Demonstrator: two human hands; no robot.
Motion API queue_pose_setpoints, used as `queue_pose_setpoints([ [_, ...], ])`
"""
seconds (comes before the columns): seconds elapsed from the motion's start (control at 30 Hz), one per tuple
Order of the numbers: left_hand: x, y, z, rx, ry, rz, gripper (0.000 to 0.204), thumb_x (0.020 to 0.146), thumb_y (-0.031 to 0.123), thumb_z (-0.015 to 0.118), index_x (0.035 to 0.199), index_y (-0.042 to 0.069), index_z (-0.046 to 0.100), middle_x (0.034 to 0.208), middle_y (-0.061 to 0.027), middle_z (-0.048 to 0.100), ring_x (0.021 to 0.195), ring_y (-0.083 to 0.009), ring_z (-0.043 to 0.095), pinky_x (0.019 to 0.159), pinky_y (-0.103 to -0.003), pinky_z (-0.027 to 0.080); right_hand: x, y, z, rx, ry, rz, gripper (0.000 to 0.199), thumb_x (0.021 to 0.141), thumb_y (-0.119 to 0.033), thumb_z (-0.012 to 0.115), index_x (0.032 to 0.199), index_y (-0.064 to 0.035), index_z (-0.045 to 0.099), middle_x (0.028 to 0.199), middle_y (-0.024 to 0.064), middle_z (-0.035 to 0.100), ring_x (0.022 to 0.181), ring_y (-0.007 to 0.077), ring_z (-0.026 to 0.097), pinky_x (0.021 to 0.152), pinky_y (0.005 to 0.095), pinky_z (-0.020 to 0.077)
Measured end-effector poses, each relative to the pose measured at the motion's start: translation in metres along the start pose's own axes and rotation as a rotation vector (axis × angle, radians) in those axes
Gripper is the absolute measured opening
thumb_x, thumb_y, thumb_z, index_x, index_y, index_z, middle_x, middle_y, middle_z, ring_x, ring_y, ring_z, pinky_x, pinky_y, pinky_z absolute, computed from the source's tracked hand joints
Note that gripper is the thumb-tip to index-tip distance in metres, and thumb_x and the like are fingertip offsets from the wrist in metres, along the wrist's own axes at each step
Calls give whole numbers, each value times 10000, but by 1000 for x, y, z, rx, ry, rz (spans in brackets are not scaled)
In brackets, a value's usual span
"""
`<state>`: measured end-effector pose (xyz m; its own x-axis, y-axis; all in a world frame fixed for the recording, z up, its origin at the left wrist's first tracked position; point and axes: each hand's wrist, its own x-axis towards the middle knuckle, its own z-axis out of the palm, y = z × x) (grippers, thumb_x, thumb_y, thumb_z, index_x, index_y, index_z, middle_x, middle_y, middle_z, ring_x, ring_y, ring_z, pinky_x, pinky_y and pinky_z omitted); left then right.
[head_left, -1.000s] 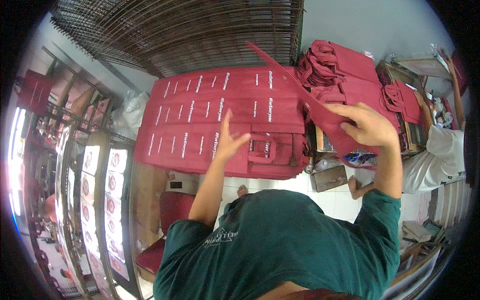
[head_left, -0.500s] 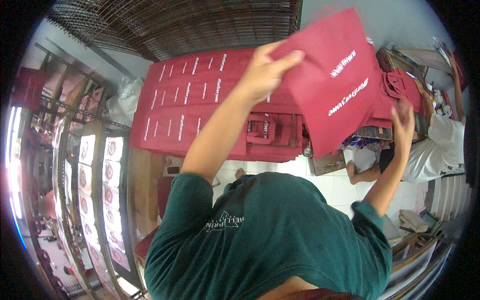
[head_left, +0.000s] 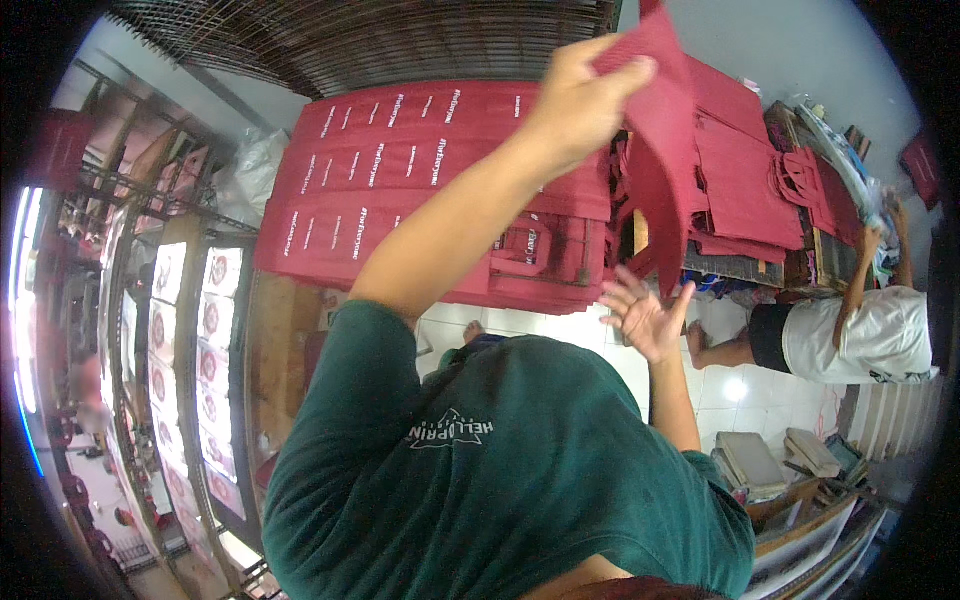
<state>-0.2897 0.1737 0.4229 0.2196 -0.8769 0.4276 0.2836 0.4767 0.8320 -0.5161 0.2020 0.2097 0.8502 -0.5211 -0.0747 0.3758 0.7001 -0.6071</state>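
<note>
My left hand (head_left: 585, 100) is raised over the table, thumb and fingers closed on the top of a dark red fabric panel (head_left: 668, 130). The panel hangs down, curled and seen nearly edge-on, so its printed face is hidden. Just below its lower end is my right hand (head_left: 650, 318), palm up with fingers spread and nothing in it. Whether its fingertips brush the fabric I cannot tell. Behind my left forearm, dark red printed fabric pieces (head_left: 335, 175) lie in overlapping rows. A stack of similar red pieces (head_left: 740, 190) sits right of the panel.
Red fabric with handle-like loops (head_left: 800, 178) lies at the far right of the stack. A person in a white shirt (head_left: 865, 335) works there. A wire rack (head_left: 400, 40) rises behind the table. Shelving with printed sheets (head_left: 215, 350) stands at left, and wooden boards (head_left: 810, 530) lower right.
The panel has turned from showing its white-printed face to nearly edge-on. My left hand has moved right and up; my right hand has come left toward the panel's lower end.
</note>
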Motion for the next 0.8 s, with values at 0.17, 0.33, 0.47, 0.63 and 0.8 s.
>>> queue_pose_setpoints([
  [0.17, -78, 21, -99, 32, 302, -142, 359, 800, 70, 569, 1136, -44, 514, 1005, -93, 605, 935, -174, 569, 759, -311, 484, 36, -11, -27, -115, 401, -179, 305, 878, -258, 533, 1116, -74, 483, 1116, 112, 559, 1001, 197, 549, 788, 376, 437],
  [0.33, -200, -65, -208, 528, 651, -547, 432, 765, 67, 595, 1161, -66, 485, 864, -68, 592, 666, -137, 554, 539, -246, 463, 57, 33, -65, -461, 532, -120, 209, 845, -127, 581, 1031, -72, 502, 990, 34, 579, 853, 113, 536, 654, 261, 420],
  [0.47, -285, -186, -272, 787, 618, -640, 447, 732, 68, 631, 1150, -40, 516, 843, -106, 634, 669, -168, 601, 558, -278, 480, 60, 85, -132, -718, 720, 157, 282, 833, -170, 586, 1085, -81, 496, 1035, 73, 563, 853, 157, 537, 645, 300, 428],
  [0.63, -315, -229, -276, 1205, 495, -771, 470, 702, 149, 658, 1147, 43, 548, 907, -178, 643, 854, -301, 631, 736, -377, 494, 62, 103, -157, -710, 990, 359, 431, 801, -243, 601, 1188, -120, 456, 1188, 105, 477, 1017, 253, 506, 714, 415, 456],
  [0.8, -312, -229, -278, 1130, 529, -765, 456, 700, 171, 656, 1136, 76, 563, 906, -170, 647, 869, -304, 624, 772, -388, 487, 62, 115, -183, -693, 1047, 408, 476, 791, -229, 606, 1220, -148, 417, 1189, 49, 465, 1046, 230, 450, 750, 438, 414],
])
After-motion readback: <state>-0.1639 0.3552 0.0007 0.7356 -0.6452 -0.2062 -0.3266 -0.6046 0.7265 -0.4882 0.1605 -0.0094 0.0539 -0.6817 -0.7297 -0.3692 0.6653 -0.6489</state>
